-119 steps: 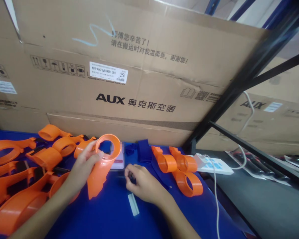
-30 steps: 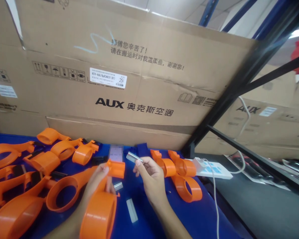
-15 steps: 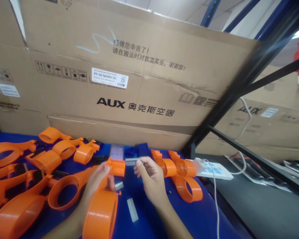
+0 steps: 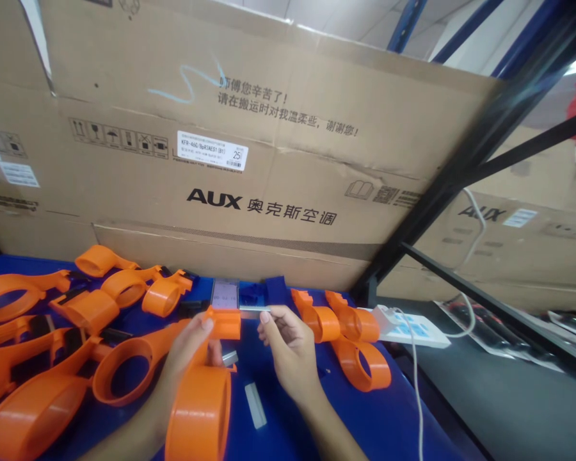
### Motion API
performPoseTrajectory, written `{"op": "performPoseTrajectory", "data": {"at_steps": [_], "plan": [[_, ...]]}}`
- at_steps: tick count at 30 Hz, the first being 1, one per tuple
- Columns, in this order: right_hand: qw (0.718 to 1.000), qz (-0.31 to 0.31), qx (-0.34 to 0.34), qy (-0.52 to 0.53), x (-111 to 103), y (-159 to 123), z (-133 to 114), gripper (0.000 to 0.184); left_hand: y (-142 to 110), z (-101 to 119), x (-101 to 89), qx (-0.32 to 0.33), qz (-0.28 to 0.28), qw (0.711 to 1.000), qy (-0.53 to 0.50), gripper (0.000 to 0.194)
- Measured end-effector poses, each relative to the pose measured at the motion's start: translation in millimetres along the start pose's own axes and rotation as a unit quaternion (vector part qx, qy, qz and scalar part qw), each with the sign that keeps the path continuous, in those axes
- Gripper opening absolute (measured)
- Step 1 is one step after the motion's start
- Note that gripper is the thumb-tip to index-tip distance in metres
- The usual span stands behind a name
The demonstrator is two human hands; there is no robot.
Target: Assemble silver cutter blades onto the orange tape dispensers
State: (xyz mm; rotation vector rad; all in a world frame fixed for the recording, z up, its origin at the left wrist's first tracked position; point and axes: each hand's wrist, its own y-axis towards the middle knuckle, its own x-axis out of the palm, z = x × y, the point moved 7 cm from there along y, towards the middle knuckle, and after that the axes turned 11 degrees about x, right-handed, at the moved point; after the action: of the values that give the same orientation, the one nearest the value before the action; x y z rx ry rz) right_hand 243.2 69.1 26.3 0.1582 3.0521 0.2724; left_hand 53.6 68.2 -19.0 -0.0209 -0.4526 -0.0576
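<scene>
My left hand (image 4: pixel 186 351) is closed around an orange plastic tape dispenser (image 4: pixel 198 410), its big ring hanging toward me and its head pointing right. Between thumb and fingers of my right hand (image 4: pixel 290 346) is a thin toothed metal blade (image 4: pixel 254 310). The blade's left end meets the right edge of the dispenser's head; whether it sits inside a slot cannot be made out. Below my hands, a loose metal strip (image 4: pixel 255 405) lies on the blue surface, and a second metal piece (image 4: pixel 230 358) shows beside my left fingers.
Several orange tape dispensers (image 4: pixel 43 403) with black parts crowd the left side. More orange dispensers (image 4: pixel 362 363) lie at the right, near a white power strip (image 4: pixel 408 328) and its cable. A phone (image 4: pixel 225 294) rests against the large cardboard box (image 4: pixel 269 160) behind. A black rack post (image 4: pixel 427 166) slants at the right.
The blade in my right hand has turned edge-on, looking thinner with its teeth upward. The held dispenser's ring has swung slightly right. Both hands stay almost in place.
</scene>
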Motion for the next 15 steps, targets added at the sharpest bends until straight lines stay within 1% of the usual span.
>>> {"op": "performPoseTrajectory", "data": {"at_steps": [5,9,12,15], "plan": [[1.000,-0.005,-0.003,-0.008,-0.7,-1.8,-6.7,0.024,-1.6,-2.8,3.5,0.019,-0.017,0.999,0.026,0.040],[1.000,-0.012,0.011,0.004,1.0,0.1,-5.9,0.025,-6.9,4.2,3.9,0.057,-0.004,0.997,0.043,0.039],[0.999,-0.021,0.021,0.020,4.5,0.8,-2.9,0.026,-12.5,5.2,7.0,0.054,0.001,0.998,0.038,0.034],[0.999,-0.028,0.029,0.016,9.4,-0.2,0.4,0.029,-16.8,5.6,8.9,0.054,0.002,0.998,0.043,0.041]]}}
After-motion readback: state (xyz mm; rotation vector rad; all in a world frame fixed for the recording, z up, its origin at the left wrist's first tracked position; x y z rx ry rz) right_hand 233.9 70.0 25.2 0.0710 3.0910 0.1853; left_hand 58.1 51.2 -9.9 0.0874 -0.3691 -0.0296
